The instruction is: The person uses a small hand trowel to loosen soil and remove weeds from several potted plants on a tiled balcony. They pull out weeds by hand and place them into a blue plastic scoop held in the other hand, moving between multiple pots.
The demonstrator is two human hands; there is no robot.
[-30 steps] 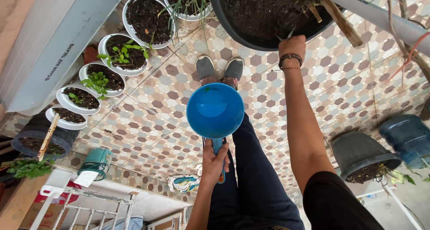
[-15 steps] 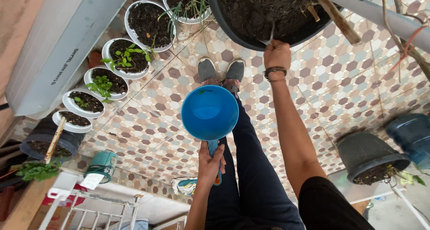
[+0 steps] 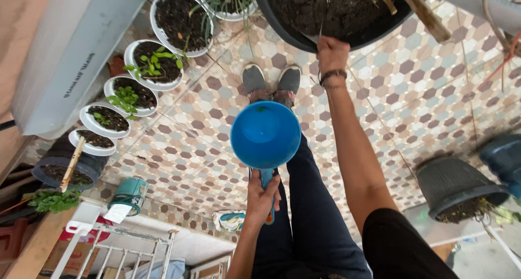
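The view is seen inverted, with the tiled floor overhead in frame and the person's legs running up from the bottom edge.

Left hand: the fingers are closed fully round the handle of a blue plastic water scoop. The scoop is held level in front of the body, above the dark trousers, with its open mouth turned toward the camera. The bowl appears empty, apart from a small green fleck near its rim. Its outline overlaps the toes of the grey shoes in the picture.

Right hand: the arm is extended to the rim of a large black pot filled with dark soil. The fingers are curled at the rim, and a thin pale stem or blade is seen rising from them into the soil; whether it is actually gripped cannot be told. A dark bracelet is worn on the wrist.

Surroundings: a row of white pots with soil and small green seedlings is set along a pale wall panel. A dark pot with a wooden stake stands at the end of the row. A black pot and a blue container are noted on the opposite side, well apart from the hands. A teal can lies near a white metal rack.
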